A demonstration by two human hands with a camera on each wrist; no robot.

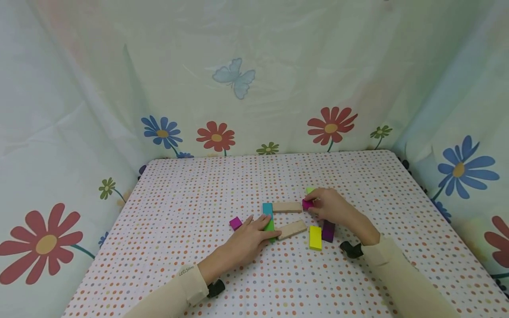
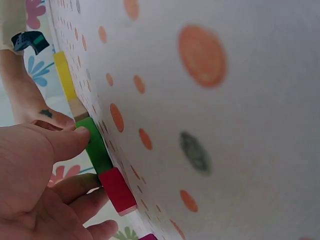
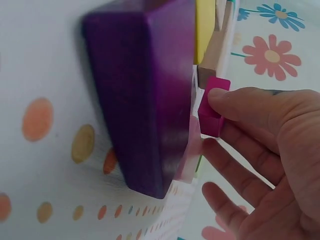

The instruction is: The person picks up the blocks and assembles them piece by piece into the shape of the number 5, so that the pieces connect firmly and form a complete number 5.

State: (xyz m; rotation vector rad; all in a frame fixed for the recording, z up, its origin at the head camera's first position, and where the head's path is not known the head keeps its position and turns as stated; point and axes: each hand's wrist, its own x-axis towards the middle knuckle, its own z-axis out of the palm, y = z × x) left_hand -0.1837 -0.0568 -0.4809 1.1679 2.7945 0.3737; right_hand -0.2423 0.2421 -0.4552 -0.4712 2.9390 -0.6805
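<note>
My left hand (image 1: 244, 240) rests over a green block (image 1: 269, 226), which lies end to end with a blue block (image 1: 267, 208). In the left wrist view the thumb presses on the green block, and the other fingers extend beside it and a red block (image 2: 118, 190), which the hand hides in the head view. My right hand (image 1: 334, 207) pinches a small magenta block (image 3: 212, 107) between thumb and fingers. That block is at the right end of a plain wooden block (image 1: 287, 207). A second wooden block (image 1: 292, 229) slants away from the green one.
A yellow block (image 1: 315, 238) and a dark purple block (image 1: 328, 231) lie below the right hand. Another magenta block (image 1: 235, 223) is left of the left hand. A light green block (image 1: 310, 190) shows behind the right fingers. The dotted tabletop (image 1: 191, 190) meets curtains behind and at both sides.
</note>
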